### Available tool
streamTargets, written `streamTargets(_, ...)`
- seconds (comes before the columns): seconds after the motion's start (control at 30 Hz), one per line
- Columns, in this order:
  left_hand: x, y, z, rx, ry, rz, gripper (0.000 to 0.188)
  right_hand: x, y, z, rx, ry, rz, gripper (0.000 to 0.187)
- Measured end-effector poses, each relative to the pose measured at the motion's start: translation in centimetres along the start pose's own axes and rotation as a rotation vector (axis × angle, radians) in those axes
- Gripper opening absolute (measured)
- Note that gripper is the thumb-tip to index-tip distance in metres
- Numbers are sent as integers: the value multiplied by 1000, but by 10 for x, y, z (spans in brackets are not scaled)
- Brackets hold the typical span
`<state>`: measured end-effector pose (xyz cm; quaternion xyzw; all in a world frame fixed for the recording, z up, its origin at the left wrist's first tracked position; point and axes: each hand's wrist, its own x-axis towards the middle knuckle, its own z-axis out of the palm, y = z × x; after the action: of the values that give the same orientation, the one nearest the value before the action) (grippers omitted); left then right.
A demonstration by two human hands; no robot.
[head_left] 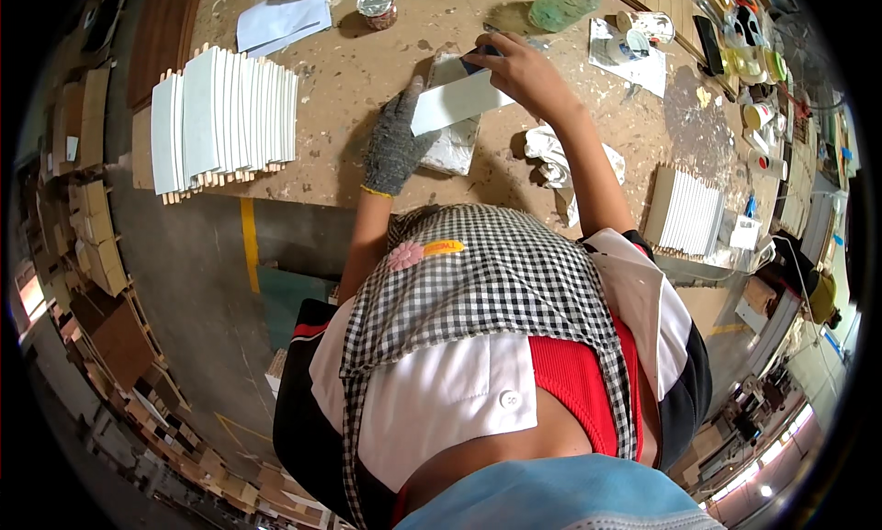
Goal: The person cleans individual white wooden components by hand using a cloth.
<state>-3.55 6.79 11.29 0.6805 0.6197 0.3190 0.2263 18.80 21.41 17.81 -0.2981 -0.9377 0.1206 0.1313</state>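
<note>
Left hand: my gloved left hand [395, 144] pinches the near end of a white strip [459, 101], fingers closed on it.
Right hand: my bare right hand [524, 71] closes on the strip's far end, with a small dark tool [478, 57] pressed there under the fingers.
Strip: it is held across a smeared pad [452, 144] in the middle of the bench [367, 80], just above it as far as I can judge.
Around: a row of white strips on sticks [225, 121] stands to my left, a smaller stack [687, 213] to my right, a crumpled rag [551, 158] just beside my right forearm, and jars [753, 89] along the far right edge.
Risk: with only the ends gripped, the strip could twist or slip from the glove and drop face down onto the messy pad.
Risk: my right forearm sits near the rag and could drag it into the work.
Hard to see: the tool's working end is covered by my fingers; I cannot tell what it is, or whether the strip touches the pad.
</note>
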Motion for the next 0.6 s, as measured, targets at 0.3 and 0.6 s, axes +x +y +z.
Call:
streamTargets(0.3,-11,-1,-2,-571,26,-257,103,-28,25,-6,302,184,332,45)
streamTargets(0.6,-24,-18,5,-931,184,-475,97,-7,-9,15,567,-24,174,49)
